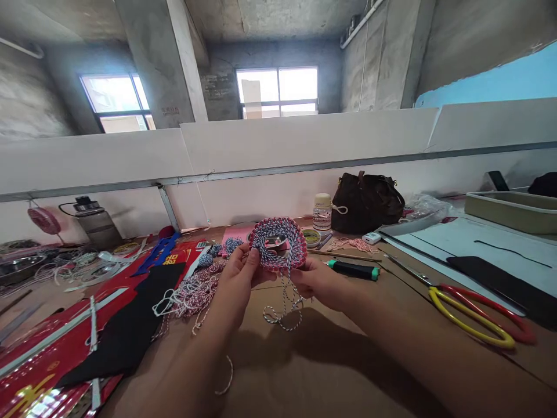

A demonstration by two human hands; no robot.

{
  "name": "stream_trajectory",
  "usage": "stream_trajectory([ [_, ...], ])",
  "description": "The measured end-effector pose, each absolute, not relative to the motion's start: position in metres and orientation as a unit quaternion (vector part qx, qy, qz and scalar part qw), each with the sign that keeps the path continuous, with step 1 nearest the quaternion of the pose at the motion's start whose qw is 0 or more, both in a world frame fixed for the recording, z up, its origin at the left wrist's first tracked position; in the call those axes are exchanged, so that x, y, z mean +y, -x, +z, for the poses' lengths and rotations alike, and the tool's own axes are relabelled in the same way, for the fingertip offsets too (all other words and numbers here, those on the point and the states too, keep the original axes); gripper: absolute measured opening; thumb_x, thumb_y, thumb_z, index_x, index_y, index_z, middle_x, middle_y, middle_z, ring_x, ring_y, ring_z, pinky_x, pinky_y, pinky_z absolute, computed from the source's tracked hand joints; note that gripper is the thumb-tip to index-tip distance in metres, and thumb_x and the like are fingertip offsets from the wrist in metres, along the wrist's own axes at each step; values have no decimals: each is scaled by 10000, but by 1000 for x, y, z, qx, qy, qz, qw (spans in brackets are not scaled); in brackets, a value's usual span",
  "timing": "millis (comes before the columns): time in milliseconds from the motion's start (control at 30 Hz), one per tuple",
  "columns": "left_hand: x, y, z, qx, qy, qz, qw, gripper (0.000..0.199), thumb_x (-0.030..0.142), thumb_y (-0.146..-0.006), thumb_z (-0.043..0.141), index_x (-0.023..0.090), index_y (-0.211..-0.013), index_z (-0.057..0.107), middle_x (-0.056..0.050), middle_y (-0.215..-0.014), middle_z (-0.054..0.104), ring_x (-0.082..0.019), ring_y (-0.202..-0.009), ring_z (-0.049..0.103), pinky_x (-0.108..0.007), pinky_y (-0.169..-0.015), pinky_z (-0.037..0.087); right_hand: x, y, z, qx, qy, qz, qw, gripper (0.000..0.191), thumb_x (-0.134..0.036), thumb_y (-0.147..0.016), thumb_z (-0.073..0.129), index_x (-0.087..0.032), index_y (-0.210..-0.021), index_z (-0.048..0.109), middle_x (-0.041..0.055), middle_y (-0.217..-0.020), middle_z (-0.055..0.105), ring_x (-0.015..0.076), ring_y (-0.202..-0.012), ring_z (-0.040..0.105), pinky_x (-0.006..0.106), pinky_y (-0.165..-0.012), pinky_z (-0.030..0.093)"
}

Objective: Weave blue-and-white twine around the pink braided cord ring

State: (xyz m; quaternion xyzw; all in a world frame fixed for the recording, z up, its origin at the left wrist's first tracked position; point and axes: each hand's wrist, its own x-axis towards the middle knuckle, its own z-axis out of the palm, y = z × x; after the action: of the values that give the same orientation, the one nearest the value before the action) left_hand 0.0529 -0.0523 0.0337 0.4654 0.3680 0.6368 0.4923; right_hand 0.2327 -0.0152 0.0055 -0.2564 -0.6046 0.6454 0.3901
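My left hand [235, 284] and my right hand [322, 284] are close together in front of me. Both hands pinch a round mat of twisted cord [278, 244] and hold it up over the bench [282, 360]. The mat is pink, white and blue. It has a hole in the middle, and something shiny shows there, but I cannot tell what it is. A loose cord [282, 310] hangs down from the mat in loops.

On the bench to my left is a messy pile of red and white cord [195, 293]. Beside it lie a black cloth [130, 319] and shiny red paper [43, 354]. Farther back on that side are a big water bottle [96, 226] and a steel bowl [20, 268].

Just past my right hand lies a black and green stick [353, 270]. Behind the mat are a small roll of tape [311, 237], a jar with a white lid [322, 213] and a dark brown bag [365, 203]. Over to my right are big scissors with red and yellow handles [461, 316] and a pale tray [509, 212]. Past the bench stands a white wall [304, 145], and high up behind it are two bright windows [278, 93].
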Motion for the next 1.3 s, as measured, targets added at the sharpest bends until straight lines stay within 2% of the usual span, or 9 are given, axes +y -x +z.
stream_trajectory([
  [200,-54,-53,39,354,-431,625,546,386,354,-737,794,179,-1003,578,-31,-857,746,-164,-672,725,-322,-708,625,-1,-245,6,-590,259,643,414,489,-516,-658,825,-210,-695,445,-127,-488,265,50,-460,129,253,-462,82],
  [367,-54,-54,39,342,-422,616,571,375,335,-740,785,173,-1013,586,-58,-886,763,-203,-691,747,-398,-786,628,-3,-242,4,-590,255,643,417,512,-504,-639,835,-215,-665,413,-127,-478,262,46,-452,138,246,-457,100],
  [500,-54,-52,39,334,-423,619,571,376,353,-740,793,176,-1005,594,-46,-862,763,-192,-688,745,-373,-781,630,2,-247,4,-584,264,634,434,500,-520,-676,807,-214,-677,412,-121,-493,284,46,-451,141,244,-447,91],
  [667,-55,-50,41,340,-425,625,559,368,341,-763,772,168,-1049,618,-42,-862,759,-163,-650,729,-347,-778,628,19,-265,11,-573,281,608,472,405,-529,-751,746,-217,-822,497,-134,-510,258,52,-443,91,253,-434,48],
  [867,-55,-52,40,341,-428,625,557,440,354,-741,786,178,-1107,617,-55,-924,757,-192,-756,746,-354,-788,627,-4,-246,10,-618,276,624,390,372,-429,-664,840,-169,-715,579,-103,-513,343,42,-447,227,236,-443,131],
  [933,-55,-52,40,341,-428,626,555,445,355,-732,791,183,-1103,617,-50,-920,756,-196,-771,746,-356,-786,627,-9,-240,8,-616,282,623,391,377,-428,-651,851,-164,-692,586,-96,-513,355,44,-449,245,233,-439,143],
  [1033,-55,-51,40,341,-428,631,550,443,368,-720,800,183,-1081,622,-40,-888,754,-187,-728,741,-359,-777,627,0,-246,8,-585,300,608,445,402,-453,-641,852,-177,-699,565,-103,-504,342,40,-433,215,225,-427,132],
  [1200,-55,-47,43,343,-414,654,532,347,360,-723,808,178,-951,620,-3,-784,733,-154,-630,721,-319,-727,628,40,-295,17,-487,339,538,598,409,-589,-811,653,-226,-751,475,-134,-454,165,62,-409,71,236,-403,48],
  [1300,-55,-46,43,340,-414,661,526,336,363,-729,804,180,-936,612,8,-779,729,-149,-626,720,-305,-706,628,50,-314,22,-457,345,508,643,380,-573,-828,637,-238,-793,461,-136,-468,117,68,-416,42,241,-416,7],
])
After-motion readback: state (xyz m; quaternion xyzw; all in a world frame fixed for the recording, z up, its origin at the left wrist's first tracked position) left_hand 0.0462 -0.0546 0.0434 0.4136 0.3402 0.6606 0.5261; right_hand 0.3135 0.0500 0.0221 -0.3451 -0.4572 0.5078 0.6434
